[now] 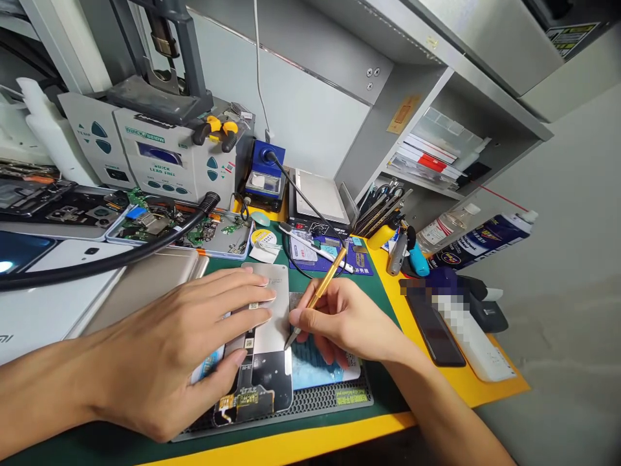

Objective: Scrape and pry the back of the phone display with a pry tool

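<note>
My left hand (184, 330) lies over a phone screen panel (272, 323) seen from the back, fingers stretched out and resting on it. The panel has a silver upper part, a black lower part and a flex cable (250, 396) at its near end. In a pen grip, my right hand (339, 317) holds a gold-handled craft knife (326, 285). Its pointed tip is at the panel's right edge, near the line between silver and black. Beneath the panel lies a flat piece with a blue picture (313, 366), partly hidden, on a perforated grey pad (334, 398).
A soldering station (165, 152) stands at the back left, its black hose (145, 255) curving above a tray of circuit boards (228, 243). White and gold phone parts (53, 291) lie left. Tools (383, 207), bottles (449, 226) and a black phone (434, 330) line the right side.
</note>
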